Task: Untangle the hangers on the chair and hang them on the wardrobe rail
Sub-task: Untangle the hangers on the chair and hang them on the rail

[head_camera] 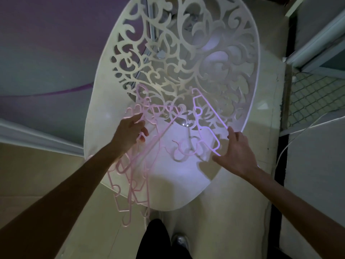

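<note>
Several pink hangers (130, 165) are hanging in a tangle from the left hand (128, 133), its fingers closing around them. Over the white chair (168, 184), the right hand (235, 154) is spreading wide, fingers touching one hanger (207, 120) leaning on the backrest.

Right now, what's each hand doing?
Left hand: closed on a bunch of pink hangers.
Right hand: open, fingers spread at a single hanger, not gripping.

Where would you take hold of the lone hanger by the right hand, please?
I'd likely take the hanger by its long straight bar, the edge nearest the right hand, coming in from the right. That bar runs clear and unobstructed, while its hooked lower end lies close to loose hooks on the chair.
</note>
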The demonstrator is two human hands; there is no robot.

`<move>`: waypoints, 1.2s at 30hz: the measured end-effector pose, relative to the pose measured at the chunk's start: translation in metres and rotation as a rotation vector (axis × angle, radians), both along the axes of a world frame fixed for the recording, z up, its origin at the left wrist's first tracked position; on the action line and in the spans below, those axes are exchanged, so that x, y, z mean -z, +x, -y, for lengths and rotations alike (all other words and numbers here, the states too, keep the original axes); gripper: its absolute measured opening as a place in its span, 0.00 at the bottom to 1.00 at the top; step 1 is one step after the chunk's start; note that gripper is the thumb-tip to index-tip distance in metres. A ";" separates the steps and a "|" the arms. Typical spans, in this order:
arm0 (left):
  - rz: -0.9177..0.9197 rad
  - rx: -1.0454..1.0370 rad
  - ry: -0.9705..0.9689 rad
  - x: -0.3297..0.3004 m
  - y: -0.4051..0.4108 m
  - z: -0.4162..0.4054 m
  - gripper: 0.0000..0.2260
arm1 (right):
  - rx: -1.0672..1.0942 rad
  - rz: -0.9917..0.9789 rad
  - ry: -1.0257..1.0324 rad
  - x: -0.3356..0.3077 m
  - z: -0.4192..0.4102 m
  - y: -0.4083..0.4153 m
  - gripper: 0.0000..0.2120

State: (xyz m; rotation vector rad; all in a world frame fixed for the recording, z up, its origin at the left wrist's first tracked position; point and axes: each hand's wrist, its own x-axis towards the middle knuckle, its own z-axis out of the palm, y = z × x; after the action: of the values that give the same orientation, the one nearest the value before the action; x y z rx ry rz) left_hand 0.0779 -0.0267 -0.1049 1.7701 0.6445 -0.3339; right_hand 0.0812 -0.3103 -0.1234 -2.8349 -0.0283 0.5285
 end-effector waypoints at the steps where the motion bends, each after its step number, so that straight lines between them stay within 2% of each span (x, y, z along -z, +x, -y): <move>1: -0.004 -0.003 0.008 -0.001 0.000 -0.003 0.15 | 0.015 -0.012 0.021 0.001 0.002 -0.001 0.48; 8: 0.119 0.081 0.103 -0.026 0.000 -0.013 0.15 | 0.059 -0.064 0.057 0.007 0.002 -0.012 0.48; 10: 0.125 0.074 0.119 -0.033 0.000 -0.017 0.15 | 0.102 -0.125 0.124 0.002 -0.001 -0.011 0.47; 12: 0.125 0.060 0.103 -0.043 -0.002 -0.021 0.15 | 0.184 -0.275 0.286 -0.010 -0.004 -0.007 0.43; 15: 0.082 0.008 0.043 -0.069 -0.009 -0.024 0.15 | 0.280 -0.593 0.588 -0.046 -0.011 -0.001 0.26; 17: 0.039 -0.049 -0.016 -0.091 -0.018 -0.024 0.13 | 0.248 -0.700 0.667 -0.074 -0.017 -0.005 0.23; 22: -0.017 -0.214 -0.137 -0.178 -0.057 -0.025 0.04 | 0.067 -0.763 0.634 -0.159 -0.039 -0.016 0.32; 24: -0.001 -0.283 -0.169 -0.210 -0.076 -0.028 0.05 | 0.019 -0.785 0.606 -0.188 -0.050 -0.021 0.35; 28: 0.011 -0.385 -0.182 -0.260 -0.122 -0.043 0.10 | -0.097 -0.849 0.498 -0.241 -0.083 -0.034 0.25; 33: -0.028 -0.395 -0.060 -0.305 -0.203 -0.081 0.14 | -0.209 -1.002 0.283 -0.287 -0.144 -0.057 0.21; 36: 0.005 -0.470 -0.130 -0.326 -0.253 -0.107 0.15 | -0.383 -0.977 0.275 -0.306 -0.184 -0.083 0.17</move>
State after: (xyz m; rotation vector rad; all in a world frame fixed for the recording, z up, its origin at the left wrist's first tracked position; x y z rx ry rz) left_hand -0.1750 0.0803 0.2208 1.4421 0.9858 -0.0457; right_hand -0.0020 -0.1263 0.1822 -2.0362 -0.4173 1.7553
